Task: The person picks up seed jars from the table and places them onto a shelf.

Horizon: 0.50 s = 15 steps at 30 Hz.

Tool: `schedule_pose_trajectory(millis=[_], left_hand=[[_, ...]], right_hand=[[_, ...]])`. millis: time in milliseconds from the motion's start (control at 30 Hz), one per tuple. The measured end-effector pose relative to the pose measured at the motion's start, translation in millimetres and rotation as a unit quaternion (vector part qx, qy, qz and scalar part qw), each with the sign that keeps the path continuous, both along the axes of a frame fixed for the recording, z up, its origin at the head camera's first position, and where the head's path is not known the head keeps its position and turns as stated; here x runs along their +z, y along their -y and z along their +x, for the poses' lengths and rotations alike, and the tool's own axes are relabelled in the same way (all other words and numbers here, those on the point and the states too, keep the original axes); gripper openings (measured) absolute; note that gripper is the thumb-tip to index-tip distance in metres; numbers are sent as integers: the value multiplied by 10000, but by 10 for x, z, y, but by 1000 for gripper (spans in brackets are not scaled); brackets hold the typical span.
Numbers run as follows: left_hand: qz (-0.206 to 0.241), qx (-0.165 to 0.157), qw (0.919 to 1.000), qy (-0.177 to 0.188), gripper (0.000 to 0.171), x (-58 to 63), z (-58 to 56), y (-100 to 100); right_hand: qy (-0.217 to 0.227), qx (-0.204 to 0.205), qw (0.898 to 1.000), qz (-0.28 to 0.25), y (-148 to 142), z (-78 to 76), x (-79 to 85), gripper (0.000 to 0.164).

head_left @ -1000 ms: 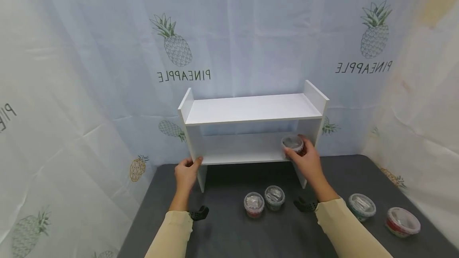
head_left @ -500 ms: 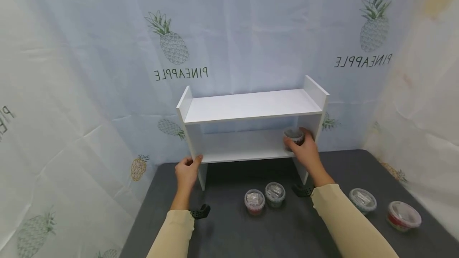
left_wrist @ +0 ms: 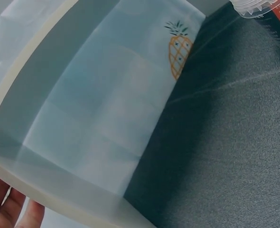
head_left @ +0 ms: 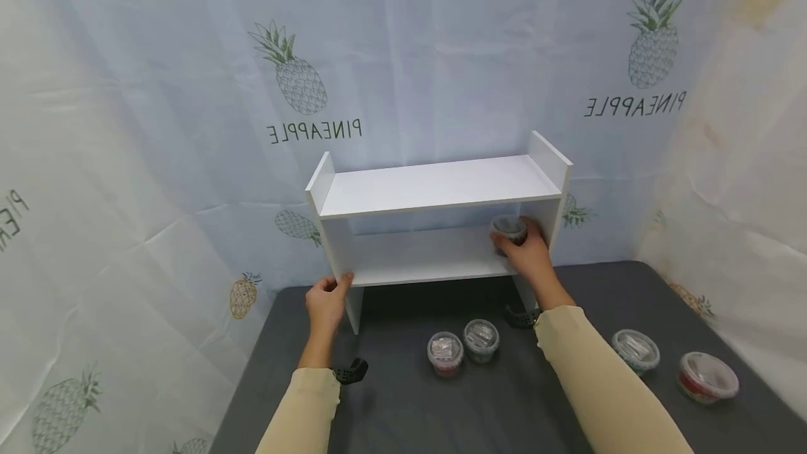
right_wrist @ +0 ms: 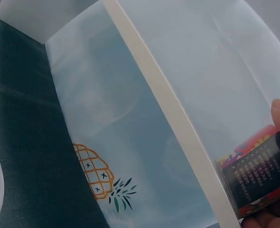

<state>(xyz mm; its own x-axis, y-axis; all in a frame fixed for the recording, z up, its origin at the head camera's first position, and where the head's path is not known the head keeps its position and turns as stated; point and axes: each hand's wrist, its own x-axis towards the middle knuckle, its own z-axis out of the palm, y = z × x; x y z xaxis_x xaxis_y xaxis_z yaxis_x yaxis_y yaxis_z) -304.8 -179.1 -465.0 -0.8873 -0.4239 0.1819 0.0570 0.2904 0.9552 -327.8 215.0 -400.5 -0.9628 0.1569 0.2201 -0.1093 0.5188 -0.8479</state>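
A white two-tier shelf (head_left: 403, 258) stands on the dark table. My left hand (head_left: 325, 305) grips its left side panel near the lower board, thumb at the front edge; the left wrist view shows only those fingertips (left_wrist: 33, 213). At the right end of the lower board, my right hand (head_left: 532, 254) holds a small round lidded plastic tub (head_left: 508, 228), thumb at its front left and fingers round its right side. In the right wrist view, the tub's label (right_wrist: 258, 175) is black with pale print and red, flowery edges, close over the board's front edge.
Two similar tubs, one reddish (head_left: 445, 354) and one greenish (head_left: 481, 340), stand on the table before the shelf. Another pair, a greenish tub (head_left: 635, 351) and a red-banded tub (head_left: 707, 377), stands at the right. A pineapple-print curtain (head_left: 441, 54) hangs behind.
My right hand has carried the tub farther back over the lower board, between the two tiers. The left hand keeps its grip on the side panel. The head view has shifted slightly.
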Motion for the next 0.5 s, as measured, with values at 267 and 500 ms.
schedule_pose_trajectory(millis=[267,500], left_hand=[[160,-34,9999,9,59,-36,-24,-12],[280,29,9996,-54,53,-27,-32,-34]], right_hand=[[-21,-113,9999,-72,15,11,-19,92],[19,-219,9997,-55,23,8,-10,95]])
